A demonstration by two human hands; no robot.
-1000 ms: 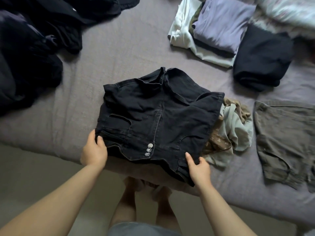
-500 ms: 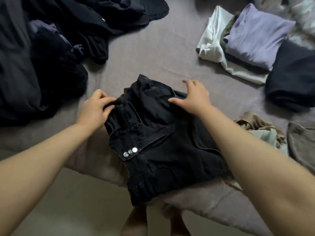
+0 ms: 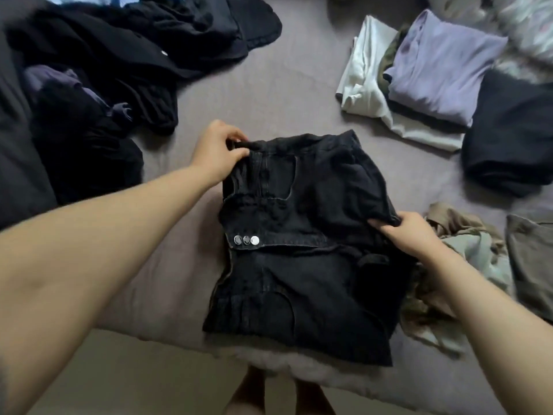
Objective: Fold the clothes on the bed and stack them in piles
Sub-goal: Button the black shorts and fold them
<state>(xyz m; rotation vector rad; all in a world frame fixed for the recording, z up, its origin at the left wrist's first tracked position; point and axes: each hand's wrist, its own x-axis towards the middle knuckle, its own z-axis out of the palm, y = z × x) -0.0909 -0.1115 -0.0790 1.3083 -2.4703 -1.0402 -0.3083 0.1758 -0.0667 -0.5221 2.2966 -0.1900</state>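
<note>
A black denim garment [image 3: 302, 253] with three metal buttons lies folded near the front edge of the bed [image 3: 269, 94]. My left hand [image 3: 217, 152] pinches its far left corner. My right hand [image 3: 408, 235] grips the folded right edge of the same garment, about halfway down. Both forearms reach in from the lower corners.
A heap of unfolded dark clothes [image 3: 98, 85] covers the left and far left. Folded lilac and white tops [image 3: 419, 76] and a folded dark item [image 3: 508, 136] sit at the far right. Crumpled beige and pale green clothes [image 3: 466, 253] and a grey-brown garment [image 3: 532, 265] lie right.
My right hand came off the garment's top and now grips its right edge. My left hand has moved to the far left corner. The garment's upper part looks folded narrower.
</note>
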